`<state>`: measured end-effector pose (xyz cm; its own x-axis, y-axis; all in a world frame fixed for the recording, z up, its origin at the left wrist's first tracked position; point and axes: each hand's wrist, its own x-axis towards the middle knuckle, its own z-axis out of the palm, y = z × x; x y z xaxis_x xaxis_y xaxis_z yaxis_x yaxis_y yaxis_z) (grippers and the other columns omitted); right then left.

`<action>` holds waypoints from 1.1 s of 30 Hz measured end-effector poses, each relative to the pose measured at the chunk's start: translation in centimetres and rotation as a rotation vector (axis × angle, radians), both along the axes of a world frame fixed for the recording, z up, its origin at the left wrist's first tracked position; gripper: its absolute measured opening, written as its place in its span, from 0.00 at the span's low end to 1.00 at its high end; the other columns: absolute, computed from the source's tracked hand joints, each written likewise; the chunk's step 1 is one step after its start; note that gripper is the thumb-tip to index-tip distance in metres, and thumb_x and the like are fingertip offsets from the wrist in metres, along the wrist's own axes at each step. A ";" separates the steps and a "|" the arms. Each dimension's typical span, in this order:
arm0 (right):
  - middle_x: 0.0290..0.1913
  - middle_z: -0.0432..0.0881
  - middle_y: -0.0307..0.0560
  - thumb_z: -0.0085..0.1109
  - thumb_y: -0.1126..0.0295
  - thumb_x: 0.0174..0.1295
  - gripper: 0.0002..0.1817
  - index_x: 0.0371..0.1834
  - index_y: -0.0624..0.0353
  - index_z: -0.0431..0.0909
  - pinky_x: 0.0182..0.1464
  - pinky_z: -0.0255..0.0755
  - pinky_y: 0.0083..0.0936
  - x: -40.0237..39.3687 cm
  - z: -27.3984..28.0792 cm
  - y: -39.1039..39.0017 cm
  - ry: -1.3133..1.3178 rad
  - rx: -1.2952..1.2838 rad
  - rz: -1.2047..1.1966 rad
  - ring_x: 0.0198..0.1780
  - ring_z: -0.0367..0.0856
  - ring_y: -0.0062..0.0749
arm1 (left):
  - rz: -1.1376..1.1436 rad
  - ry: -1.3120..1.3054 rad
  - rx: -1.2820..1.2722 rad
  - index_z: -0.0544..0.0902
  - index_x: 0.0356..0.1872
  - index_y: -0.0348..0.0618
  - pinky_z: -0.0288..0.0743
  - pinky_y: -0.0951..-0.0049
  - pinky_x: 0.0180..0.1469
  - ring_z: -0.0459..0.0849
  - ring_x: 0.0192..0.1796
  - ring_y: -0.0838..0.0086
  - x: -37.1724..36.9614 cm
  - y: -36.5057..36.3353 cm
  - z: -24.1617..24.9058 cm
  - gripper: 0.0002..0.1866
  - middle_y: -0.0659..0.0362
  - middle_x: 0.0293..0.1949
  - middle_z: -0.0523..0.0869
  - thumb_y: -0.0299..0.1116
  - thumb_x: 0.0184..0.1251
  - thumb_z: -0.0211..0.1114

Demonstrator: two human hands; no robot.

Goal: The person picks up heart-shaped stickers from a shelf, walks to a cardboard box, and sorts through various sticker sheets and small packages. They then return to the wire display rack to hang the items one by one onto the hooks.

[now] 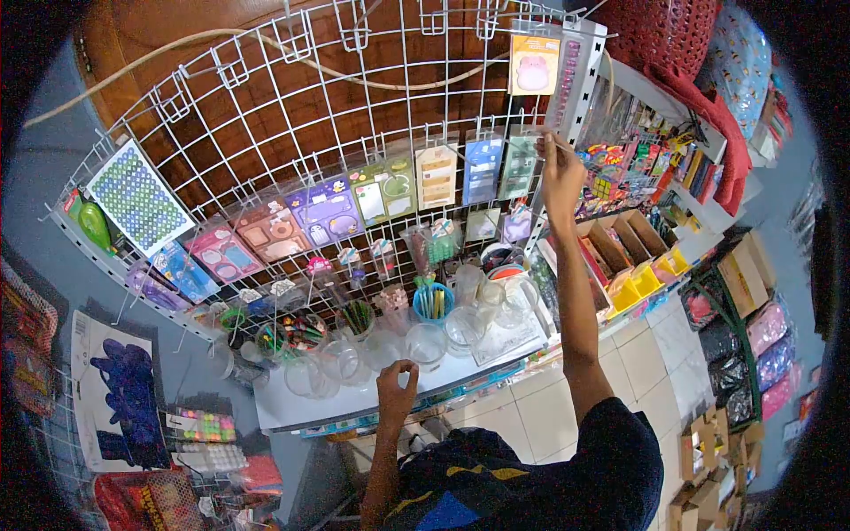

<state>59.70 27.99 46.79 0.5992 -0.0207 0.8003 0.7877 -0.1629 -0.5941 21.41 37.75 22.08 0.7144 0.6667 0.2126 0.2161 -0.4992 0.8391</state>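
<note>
My right hand (pixel 561 177) is raised to the right end of a white wire grid (pixel 354 106). Its fingers pinch at the upper right edge of a pale green sticky note pack (pixel 521 166), which hangs last in a row. Beside that pack hangs a blue one (pixel 482 168), then a beige one (pixel 436 177). Lower down, my left hand (pixel 397 389) hovers in front of the clear plastic cups (pixel 426 344). Thumb and fingers there curl into a ring, with nothing visible in them.
Pens fill a blue cup (pixel 433 303) on the white shelf (pixel 292 405). An orange pack with a pink shape (pixel 535 66) hangs above my right hand. Yellow bins (pixel 639 281) and cardboard dividers stand at right. A card with dark blue items (pixel 124 398) hangs at left.
</note>
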 end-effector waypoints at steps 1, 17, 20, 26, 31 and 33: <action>0.38 0.87 0.58 0.53 0.66 0.72 0.16 0.47 0.70 0.82 0.44 0.77 0.29 0.6 -0.3 0.0 0.008 -0.004 0.013 0.40 0.87 0.37 | -0.006 -0.007 -0.015 0.83 0.40 0.42 0.69 0.58 0.54 0.82 0.46 0.60 0.0 0.1 0.0 0.12 0.55 0.38 0.86 0.40 0.67 0.65; 0.45 0.86 0.56 0.58 0.65 0.69 0.18 0.55 0.67 0.79 0.48 0.79 0.29 -0.2 -1.1 -0.8 0.038 -0.139 0.064 0.47 0.86 0.33 | 0.017 -0.028 0.021 0.84 0.38 0.41 0.72 0.58 0.52 0.82 0.45 0.59 -0.4 -0.1 -0.6 0.11 0.54 0.37 0.86 0.38 0.66 0.66; 0.43 0.86 0.54 0.60 0.67 0.67 0.19 0.58 0.64 0.77 0.50 0.78 0.29 -0.7 -1.8 -1.4 0.061 -0.142 0.061 0.46 0.87 0.33 | 0.002 -0.035 0.035 0.83 0.38 0.41 0.72 0.60 0.52 0.82 0.44 0.59 -0.6 -0.1 -0.9 0.10 0.54 0.36 0.86 0.37 0.65 0.66; 0.35 0.85 0.50 0.63 0.69 0.64 0.14 0.48 0.67 0.81 0.42 0.76 0.25 -6.0 -2.8 -7.0 0.082 -0.161 -0.011 0.36 0.83 0.28 | -0.036 -0.029 -0.007 0.84 0.39 0.40 0.74 0.59 0.50 0.83 0.44 0.62 -1.2 -0.4 -0.4 0.11 0.53 0.37 0.87 0.39 0.66 0.65; 0.24 0.77 0.38 0.57 0.71 0.69 0.11 0.31 0.66 0.81 0.29 0.64 0.20 -14.3 -5.7 -14.6 0.228 0.012 -0.118 0.26 0.69 0.18 | -0.182 -0.036 -0.137 0.84 0.39 0.39 0.76 0.62 0.45 0.84 0.39 0.64 -2.6 -0.7 -1.8 0.15 0.53 0.36 0.87 0.43 0.68 0.65; 0.20 0.69 0.39 0.55 0.71 0.70 0.16 0.22 0.65 0.73 0.27 0.58 0.22 -16.6 -12.7 -16.7 0.214 -0.021 -0.077 0.23 0.65 0.20 | -0.357 0.121 -0.237 0.83 0.38 0.39 0.76 0.67 0.41 0.84 0.36 0.69 -4.1 0.7 -6.2 0.18 0.55 0.33 0.87 0.48 0.69 0.64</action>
<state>43.08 11.26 34.12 0.7527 -0.0578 0.6558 0.6290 -0.2313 -0.7422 17.33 38.40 15.86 0.9188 0.3944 -0.0154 0.1688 -0.3575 0.9185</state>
